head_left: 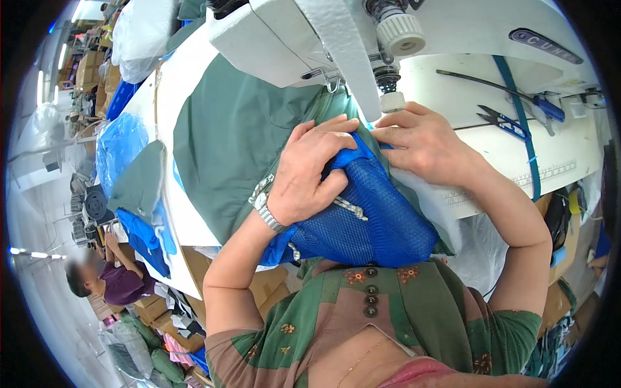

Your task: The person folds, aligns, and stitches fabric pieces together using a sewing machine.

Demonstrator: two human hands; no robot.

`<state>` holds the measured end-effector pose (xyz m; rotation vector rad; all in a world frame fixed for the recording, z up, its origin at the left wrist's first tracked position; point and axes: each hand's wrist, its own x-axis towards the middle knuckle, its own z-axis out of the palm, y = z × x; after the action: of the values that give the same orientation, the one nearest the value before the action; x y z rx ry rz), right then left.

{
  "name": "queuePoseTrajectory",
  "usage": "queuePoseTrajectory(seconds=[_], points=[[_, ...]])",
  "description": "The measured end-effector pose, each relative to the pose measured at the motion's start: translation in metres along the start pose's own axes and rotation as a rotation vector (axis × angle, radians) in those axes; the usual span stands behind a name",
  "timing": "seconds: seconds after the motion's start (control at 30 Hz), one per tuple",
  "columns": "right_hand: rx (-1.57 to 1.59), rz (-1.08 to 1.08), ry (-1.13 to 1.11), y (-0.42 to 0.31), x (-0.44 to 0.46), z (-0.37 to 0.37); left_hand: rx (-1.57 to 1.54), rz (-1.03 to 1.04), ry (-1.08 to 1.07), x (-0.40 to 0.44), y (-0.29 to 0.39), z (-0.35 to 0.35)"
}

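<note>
Right now, the blue mesh fabric (394, 213) lies in front of your chest, its upper edge meeting the green fabric (226, 136) under the sewing machine (284, 39). Your left hand (310, 165) grasps the mesh, thumb bent over it and fingers reaching toward the green. Your right hand (420, 145) rests its fingertips near that edge; whether it pinches cloth, I cannot tell. A patterned cord (350, 208) lies on the mesh. To your right, on the white table (453, 97), snips (501, 121) and a screwdriver (548, 108) lie by a teal strap (533, 171). Farther left, a co-worker (126, 281) wears purple.
</note>
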<state>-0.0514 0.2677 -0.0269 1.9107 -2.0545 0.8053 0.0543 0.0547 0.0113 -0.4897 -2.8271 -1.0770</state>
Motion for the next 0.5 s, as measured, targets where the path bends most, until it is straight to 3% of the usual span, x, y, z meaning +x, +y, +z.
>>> queuePoseTrajectory(seconds=[0.5], points=[[-0.082,-0.027,0.013,-0.004,0.0,-0.007,0.299,0.054,-0.127,0.004,0.01,0.01]])
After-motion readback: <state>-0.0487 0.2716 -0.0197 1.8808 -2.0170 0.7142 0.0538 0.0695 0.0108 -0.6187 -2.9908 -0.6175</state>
